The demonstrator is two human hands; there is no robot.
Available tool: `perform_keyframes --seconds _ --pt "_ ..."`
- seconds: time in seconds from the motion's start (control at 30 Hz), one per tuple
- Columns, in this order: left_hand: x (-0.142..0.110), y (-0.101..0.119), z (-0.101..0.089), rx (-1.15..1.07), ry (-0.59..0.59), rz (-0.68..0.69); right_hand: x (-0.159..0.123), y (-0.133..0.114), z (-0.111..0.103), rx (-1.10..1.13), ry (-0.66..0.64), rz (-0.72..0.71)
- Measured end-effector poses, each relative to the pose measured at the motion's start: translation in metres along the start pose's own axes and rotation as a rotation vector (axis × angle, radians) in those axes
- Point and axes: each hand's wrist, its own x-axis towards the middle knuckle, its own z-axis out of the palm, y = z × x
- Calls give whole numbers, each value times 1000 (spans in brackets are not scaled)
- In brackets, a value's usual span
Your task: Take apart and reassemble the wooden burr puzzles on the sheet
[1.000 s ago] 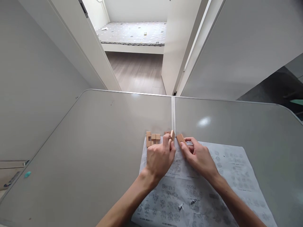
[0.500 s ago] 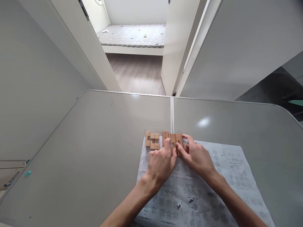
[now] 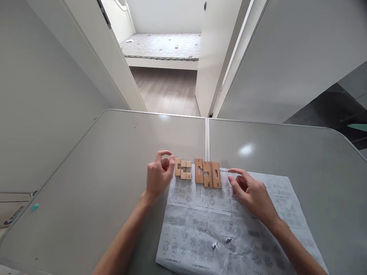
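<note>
Two groups of wooden puzzle pieces lie side by side on a printed sheet. The smaller group of light wooden pieces (image 3: 183, 175) has notched blocks, one marked with a number. To its right lie three darker wooden pieces (image 3: 208, 177) with cut-out slots; marks like 1, 3 and 2 show on them. My left hand (image 3: 159, 175) is beside the left end of the light group, fingers curved and thumb tip close to the index tip, with nothing seen between them. My right hand (image 3: 254, 196) hovers right of the dark pieces, thumb and index finger apart, holding nothing.
The creased instruction sheet (image 3: 197, 212) spreads under the pieces and my right forearm. Small dark scraps (image 3: 214, 245) lie on it. The grey table (image 3: 100, 191) has a seam strip (image 3: 207, 139). Beyond its far edge are a doorway and a bed (image 3: 160, 46).
Both hands have left the dark pieces: my left hand moved left to the light group's outer side, my right hand moved right. The dark pieces now lie uncovered, the numbers visible.
</note>
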Motion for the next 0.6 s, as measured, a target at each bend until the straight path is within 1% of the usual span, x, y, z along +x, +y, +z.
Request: perform_keyframes --seconds 0.03,0.1,0.2,0.37,0.6 --pt "6 -7 -4 -29 13 -54 -1 3 -1 36 7 -8" --pt "14 -17 -9 -126 1 -156 -4 9 -1 99 17 -18" --pt "18 -26 -12 -167 -6 -203 -5 16 0 188 31 -28" --pt "16 -27 -12 -174 -27 -216 -4 22 1 310 45 33" --pt "16 -28 -10 -142 -37 -196 -5 24 2 363 86 79"
